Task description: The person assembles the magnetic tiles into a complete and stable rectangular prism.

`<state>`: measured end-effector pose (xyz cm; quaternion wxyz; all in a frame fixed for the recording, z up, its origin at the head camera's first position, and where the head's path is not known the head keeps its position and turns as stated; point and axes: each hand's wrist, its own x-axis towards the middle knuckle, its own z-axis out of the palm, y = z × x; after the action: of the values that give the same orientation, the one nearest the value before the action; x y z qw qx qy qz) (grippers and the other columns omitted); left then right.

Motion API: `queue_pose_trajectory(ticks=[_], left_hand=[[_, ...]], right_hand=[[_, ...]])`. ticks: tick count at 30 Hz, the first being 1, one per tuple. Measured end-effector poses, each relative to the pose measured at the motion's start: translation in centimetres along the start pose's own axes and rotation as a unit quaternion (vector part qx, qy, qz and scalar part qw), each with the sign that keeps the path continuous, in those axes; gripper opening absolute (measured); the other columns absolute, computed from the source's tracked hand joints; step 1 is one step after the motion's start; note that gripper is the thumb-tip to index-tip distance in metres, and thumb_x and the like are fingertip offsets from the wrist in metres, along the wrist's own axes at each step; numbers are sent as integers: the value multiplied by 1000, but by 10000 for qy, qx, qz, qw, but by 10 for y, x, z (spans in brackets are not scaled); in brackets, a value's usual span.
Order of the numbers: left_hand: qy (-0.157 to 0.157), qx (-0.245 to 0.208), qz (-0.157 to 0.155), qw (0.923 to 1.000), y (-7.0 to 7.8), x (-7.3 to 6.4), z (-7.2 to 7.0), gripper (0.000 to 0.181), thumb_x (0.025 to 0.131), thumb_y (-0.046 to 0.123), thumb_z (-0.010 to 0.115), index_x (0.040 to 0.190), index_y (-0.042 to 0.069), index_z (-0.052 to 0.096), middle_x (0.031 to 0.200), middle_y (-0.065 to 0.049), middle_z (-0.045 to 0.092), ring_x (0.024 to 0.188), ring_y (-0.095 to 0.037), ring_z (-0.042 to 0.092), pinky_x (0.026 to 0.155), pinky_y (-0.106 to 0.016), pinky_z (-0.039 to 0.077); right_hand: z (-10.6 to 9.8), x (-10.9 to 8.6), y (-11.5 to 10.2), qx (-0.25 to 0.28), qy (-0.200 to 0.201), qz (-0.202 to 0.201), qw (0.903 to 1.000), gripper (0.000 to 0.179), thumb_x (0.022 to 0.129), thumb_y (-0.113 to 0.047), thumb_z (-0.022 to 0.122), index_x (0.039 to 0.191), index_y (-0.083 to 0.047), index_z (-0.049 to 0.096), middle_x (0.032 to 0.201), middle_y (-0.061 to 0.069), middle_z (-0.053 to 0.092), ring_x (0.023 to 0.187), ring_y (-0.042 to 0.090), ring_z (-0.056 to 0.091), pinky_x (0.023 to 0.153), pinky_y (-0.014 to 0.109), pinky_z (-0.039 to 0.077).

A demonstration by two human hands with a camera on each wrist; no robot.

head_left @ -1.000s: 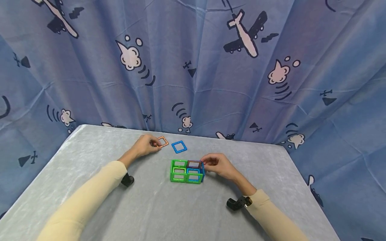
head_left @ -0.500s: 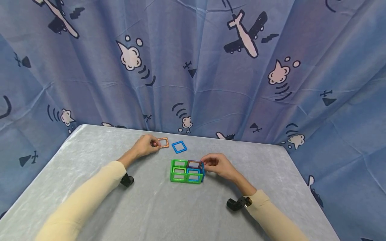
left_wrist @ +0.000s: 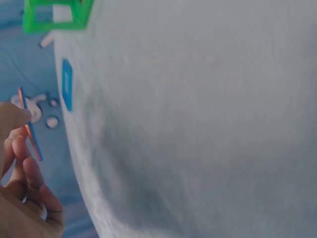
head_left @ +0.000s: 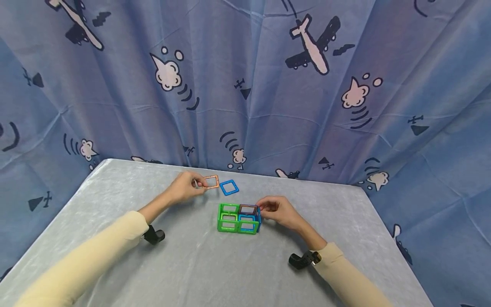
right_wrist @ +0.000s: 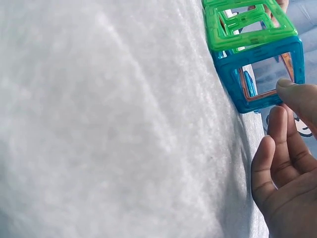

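Observation:
My left hand (head_left: 186,186) pinches an orange square magnetic tile (head_left: 218,181) with an open middle, at the far side of the table. In the left wrist view that orange tile (left_wrist: 30,131) shows edge-on between thumb and fingers. Just right of it lies a flat blue tile (head_left: 229,181). Closer to me stands a box-like build of magnetic tiles (head_left: 238,218), green at the left and front, blue at the right, with a brownish tile (head_left: 248,206) at the back. My right hand (head_left: 281,211) holds the edge of its blue end tile (right_wrist: 230,84), thumb on the near face.
A light grey cloth covers the table (head_left: 215,268). Behind it hangs a blue curtain (head_left: 215,76) printed with planes and clouds, close to the far table edge. Black wrist cameras (head_left: 304,259) sit on both wrists.
The orange tile has turned in my left hand, from slanted to squarer on. Hand and tile have shifted slightly right, toward the flat blue tile. My right hand stays at the build.

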<state>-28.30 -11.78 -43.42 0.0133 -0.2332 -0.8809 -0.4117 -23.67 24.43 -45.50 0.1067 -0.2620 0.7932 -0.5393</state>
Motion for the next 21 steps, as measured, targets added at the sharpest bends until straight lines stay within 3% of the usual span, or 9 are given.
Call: queue_pose_trajectory(ticks=[11,21], left_hand=[[-205,-175,595,9979,34,-24,11,5,84,5,80,86,10,79,79,3,60,75,-17,53,66,-30,45],[-427,-179,648,9968,53,-36,18,14,82,3,78,85,16,77,80,9,61,79,-17,55,69,-32,47]], right_hand=[[1,-1,0,-52,12,42,10000,20,94,5,69,114,7,71,98,20,70,79,17,64,67,31,55],[1,0,1,-20,38,-36,10000,20,93,6,70,114,7,71,99,22,69,80,18,65,66,28,55]])
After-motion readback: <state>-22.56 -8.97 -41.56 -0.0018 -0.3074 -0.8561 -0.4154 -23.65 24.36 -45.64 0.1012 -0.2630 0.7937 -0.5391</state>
